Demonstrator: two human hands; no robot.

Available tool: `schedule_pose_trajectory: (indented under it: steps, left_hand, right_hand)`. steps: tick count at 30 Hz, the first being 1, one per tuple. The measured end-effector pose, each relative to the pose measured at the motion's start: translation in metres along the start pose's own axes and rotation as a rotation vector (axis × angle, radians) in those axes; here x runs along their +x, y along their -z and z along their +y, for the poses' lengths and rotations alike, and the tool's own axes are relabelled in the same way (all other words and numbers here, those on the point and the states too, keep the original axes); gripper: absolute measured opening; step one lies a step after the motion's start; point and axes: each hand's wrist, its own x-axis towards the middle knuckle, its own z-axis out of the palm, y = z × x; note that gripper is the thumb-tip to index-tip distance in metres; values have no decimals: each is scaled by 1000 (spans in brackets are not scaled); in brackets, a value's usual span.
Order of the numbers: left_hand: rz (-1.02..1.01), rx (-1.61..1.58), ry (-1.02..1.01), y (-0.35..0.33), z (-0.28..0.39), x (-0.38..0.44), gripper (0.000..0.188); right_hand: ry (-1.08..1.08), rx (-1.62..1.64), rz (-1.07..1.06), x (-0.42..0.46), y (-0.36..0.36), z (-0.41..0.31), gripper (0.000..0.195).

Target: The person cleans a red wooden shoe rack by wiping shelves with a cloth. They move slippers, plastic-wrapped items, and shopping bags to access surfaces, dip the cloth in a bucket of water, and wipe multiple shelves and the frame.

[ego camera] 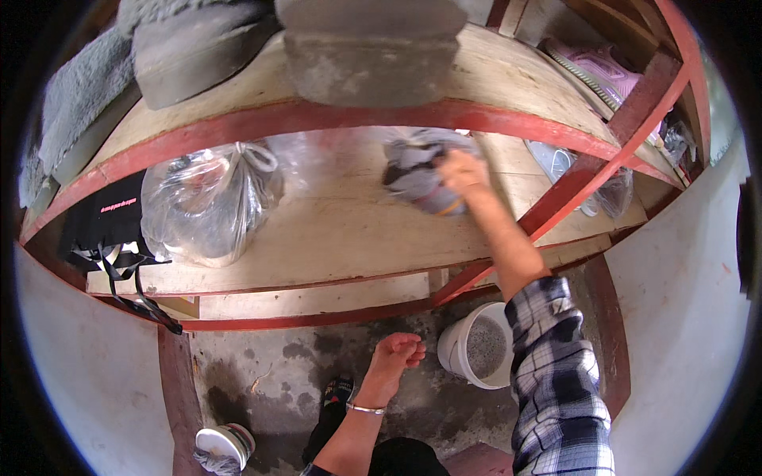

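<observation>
My right hand (464, 172) presses on a bunched grey and black cloth (417, 169) with a yellow stripe, on the wooden shelf board (333, 238) below the top one. The hand is blurred, its fingers closed on the cloth. Lower down, my left hand (397, 354), with a bracelet at the wrist, hangs over the concrete floor with its fingers curled; no object shows in it. Between my forearms, close to the right sleeve, stands a white bucket (449, 345) of greyish, foamy water (487, 348).
A knotted clear plastic bag (205, 205) and a black bag (104, 208) occupy the shelf's left side. Grey fleecy footwear (86, 95) rests above. A red diagonal brace (571, 187) crosses right, near a pink shoe (601, 65). A small white tub (238, 443) stands lower left.
</observation>
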Motion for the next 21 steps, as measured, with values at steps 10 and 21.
schedule_pose_trajectory:
  steps: [10,21]
  left_hand:
    - [68,-21,-27,17,8,-20,21]
    - [-21,-78,83,-15,-2,16,21]
  right_hand:
    - [169,44,105,2,-19,-23,52]
    - [98,-18,80,99,-19,18,55]
